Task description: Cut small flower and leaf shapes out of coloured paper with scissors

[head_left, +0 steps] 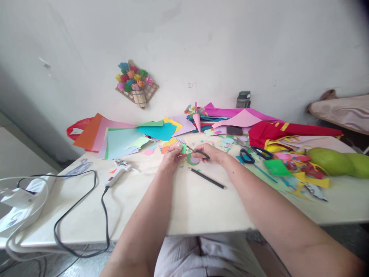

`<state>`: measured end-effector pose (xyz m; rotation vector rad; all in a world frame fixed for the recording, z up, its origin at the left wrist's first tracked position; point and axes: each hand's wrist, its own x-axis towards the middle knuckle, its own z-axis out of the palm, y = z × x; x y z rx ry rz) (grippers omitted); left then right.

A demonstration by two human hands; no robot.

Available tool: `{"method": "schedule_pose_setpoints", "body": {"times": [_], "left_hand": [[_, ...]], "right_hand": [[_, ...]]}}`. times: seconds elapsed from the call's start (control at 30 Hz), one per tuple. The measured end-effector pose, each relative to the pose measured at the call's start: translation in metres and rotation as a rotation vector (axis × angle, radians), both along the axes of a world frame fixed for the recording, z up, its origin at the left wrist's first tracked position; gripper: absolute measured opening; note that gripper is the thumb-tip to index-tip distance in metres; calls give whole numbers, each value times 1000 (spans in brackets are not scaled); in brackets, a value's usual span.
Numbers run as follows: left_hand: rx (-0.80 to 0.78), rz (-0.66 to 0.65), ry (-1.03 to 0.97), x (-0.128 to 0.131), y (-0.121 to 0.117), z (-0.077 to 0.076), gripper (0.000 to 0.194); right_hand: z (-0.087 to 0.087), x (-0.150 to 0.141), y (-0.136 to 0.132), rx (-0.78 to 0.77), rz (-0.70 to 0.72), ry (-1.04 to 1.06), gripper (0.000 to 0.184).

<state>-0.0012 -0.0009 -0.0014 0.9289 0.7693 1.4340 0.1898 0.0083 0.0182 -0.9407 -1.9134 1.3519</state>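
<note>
Near the middle of the table, my left hand (173, 155) is closed on a small piece of green paper (183, 148). My right hand (211, 153) grips a pair of scissors (204, 154) by the dark handles, and the blades point left toward the green paper. Whether the blades touch the paper I cannot tell. Under and between the hands lie green paper cuttings and a pale round piece (195, 160). A black pen (206, 178) rests on the table just in front of my hands.
To the left are a glue gun (119, 172) with its black cord and a white power strip (25, 204). Coloured paper sheets (123, 140) lie at the back. On the right are blue-handled scissors (247, 156), paper scraps (300, 163) and a green rounded object (331, 161).
</note>
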Motion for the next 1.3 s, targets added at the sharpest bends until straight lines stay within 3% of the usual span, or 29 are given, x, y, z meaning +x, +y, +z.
{"method": "schedule_pose_setpoints", "body": {"times": [0.23, 0.53, 0.67, 0.9, 1.3], "left_hand": [[-10, -14, 21, -1, 0, 0, 27], [49, 1, 61, 1, -2, 2, 31], [69, -12, 90, 1, -3, 4, 33], [74, -47, 147, 2, -4, 3, 31], [39, -88, 246, 5, -1, 0, 30]], "right_hand": [[-1, -1, 1, 18, 7, 5, 20], [2, 1, 1, -68, 34, 62, 21], [3, 3, 1, -33, -86, 36, 17], [9, 3, -2, -69, -235, 161, 27], [7, -5, 1, -4, -262, 267, 29]]}}
